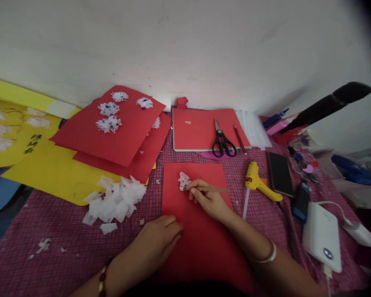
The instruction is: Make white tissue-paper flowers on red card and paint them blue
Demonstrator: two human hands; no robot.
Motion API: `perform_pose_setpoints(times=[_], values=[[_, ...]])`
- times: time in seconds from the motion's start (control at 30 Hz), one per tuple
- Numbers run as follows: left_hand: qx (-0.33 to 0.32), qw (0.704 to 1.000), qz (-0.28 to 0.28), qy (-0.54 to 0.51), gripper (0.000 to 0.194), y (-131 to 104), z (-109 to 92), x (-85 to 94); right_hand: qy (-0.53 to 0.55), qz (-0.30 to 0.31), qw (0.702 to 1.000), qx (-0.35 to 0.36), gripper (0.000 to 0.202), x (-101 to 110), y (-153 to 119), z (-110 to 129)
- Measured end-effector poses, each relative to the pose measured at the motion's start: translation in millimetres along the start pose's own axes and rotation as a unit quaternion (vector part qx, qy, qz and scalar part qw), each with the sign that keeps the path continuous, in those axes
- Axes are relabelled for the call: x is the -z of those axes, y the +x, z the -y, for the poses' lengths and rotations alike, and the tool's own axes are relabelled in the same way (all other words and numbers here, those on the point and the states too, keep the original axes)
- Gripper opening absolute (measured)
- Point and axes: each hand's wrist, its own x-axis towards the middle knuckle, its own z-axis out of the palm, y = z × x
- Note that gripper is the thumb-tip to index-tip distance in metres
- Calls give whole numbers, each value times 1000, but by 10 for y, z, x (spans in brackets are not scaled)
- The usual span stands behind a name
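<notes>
In my right hand [205, 198] is a thin brown stick [214, 189], pinched between thumb and fingers. The hand's fingertips are at a small tuft of crumpled white paper [183, 181] near the top of a red sheet [204, 243]. Dark specks show in the tuft. My left hand [162, 235] rests on the left edge of the same sheet, fingers together and slightly bent, with nothing seen in it. Left of the sheet lies a heap of white tissue paper pieces [117, 200].
Behind are a stack of red paper [200, 130], black-handled scissors [221, 142] and a pencil [239, 137]. A yellow glue gun [259, 181], phone [280, 173] and white power bank [321, 235] lie right. Red sheets with tufts [111, 144] overlap yellow paper [52, 173] at left.
</notes>
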Motion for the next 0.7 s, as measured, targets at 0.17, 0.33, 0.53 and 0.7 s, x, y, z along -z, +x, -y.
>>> perform_pose_setpoints(times=[0.17,0.33,0.53,0.7], values=[[0,1000,0,3,23,-6,-3,-1,-1,2,1000,-3,16,3,-2,15],[2,1000,7,1,21,-10,1,-1,-8,2,1000,-6,16,1,8,43],[4,1000,9,-1,22,4,-7,6,-6,2,1000,-4,16,-4,4,41],[5,1000,14,2,23,5,-15,20,-6,-1,1000,-7,16,-4,7,44]])
